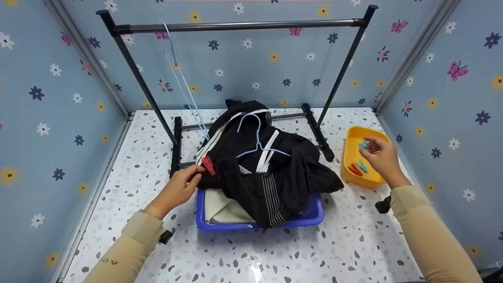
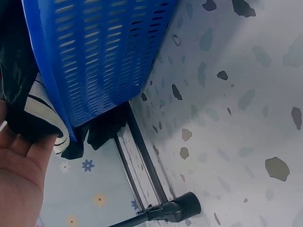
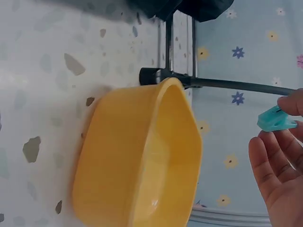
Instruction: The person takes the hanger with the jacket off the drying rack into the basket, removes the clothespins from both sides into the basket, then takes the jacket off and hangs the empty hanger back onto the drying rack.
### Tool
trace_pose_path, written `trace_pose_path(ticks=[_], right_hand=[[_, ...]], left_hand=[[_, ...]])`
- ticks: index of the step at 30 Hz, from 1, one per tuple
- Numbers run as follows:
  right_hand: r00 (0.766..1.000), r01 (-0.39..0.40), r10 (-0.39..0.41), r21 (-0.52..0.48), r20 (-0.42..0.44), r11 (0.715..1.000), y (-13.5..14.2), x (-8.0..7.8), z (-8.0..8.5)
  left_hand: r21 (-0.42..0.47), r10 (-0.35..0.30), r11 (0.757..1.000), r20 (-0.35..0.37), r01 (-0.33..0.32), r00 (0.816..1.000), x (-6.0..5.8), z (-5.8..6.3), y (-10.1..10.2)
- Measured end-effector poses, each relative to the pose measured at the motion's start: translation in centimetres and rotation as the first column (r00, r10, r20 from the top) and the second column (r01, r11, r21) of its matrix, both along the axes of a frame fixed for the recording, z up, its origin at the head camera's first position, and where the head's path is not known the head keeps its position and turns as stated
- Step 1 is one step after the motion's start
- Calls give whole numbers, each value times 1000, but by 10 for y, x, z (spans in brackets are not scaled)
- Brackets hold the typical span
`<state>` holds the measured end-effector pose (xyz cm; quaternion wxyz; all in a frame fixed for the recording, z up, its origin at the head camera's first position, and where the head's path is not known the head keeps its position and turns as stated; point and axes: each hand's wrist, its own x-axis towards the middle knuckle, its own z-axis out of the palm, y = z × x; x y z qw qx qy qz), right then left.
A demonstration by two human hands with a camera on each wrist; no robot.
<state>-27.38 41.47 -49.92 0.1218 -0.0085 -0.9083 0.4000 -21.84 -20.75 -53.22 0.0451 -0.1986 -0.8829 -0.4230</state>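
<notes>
A black garment [image 1: 243,184] with white stripes lies heaped over a blue basket [image 1: 232,226], a light-blue hanger [image 1: 258,147] on top of it. My left hand [image 1: 178,188] grips the garment's left edge, right beside a red clothespin [image 1: 208,166] clipped there. The left wrist view shows its fingers against the striped trim [image 2: 45,111]. Over the yellow bin [image 1: 363,181], my right hand [image 1: 379,157] pinches a teal clothespin [image 3: 274,119] between thumb and fingers. Red clothespins [image 1: 355,169] and another teal clothespin [image 1: 362,167] lie in the bin.
A black clothes rack [image 1: 243,26] stands behind the basket, its feet [image 1: 318,133] on the speckled surface. Another light-blue hanger [image 1: 184,74] hangs from its bar at the left. Pale cloth [image 1: 224,208] shows inside the basket. Patterned walls [image 1: 251,67] enclose the back and sides.
</notes>
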Motion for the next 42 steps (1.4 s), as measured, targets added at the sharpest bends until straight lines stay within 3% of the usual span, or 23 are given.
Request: trace_pose_path(ticks=[11,19,33,42], right_hand=[[970,-38,-1,156,243,987,15,-24,-18],[894,-39,-42,170,446,985,22,-35,-25],[809,-10,-82,153,582,988,35,-34,-50],[819,-49,-86,218,568,975,40,-32,-61]], left_hand=[[-16,13,1000,-22,-13,1000,0,-1,-1],[-31,23,999,-39,-25,999,1,-1,0],[-45,33,998,-35,-35,999,2,-4,0],[-61,35,997,-22,-36,999,2,-3,-1]])
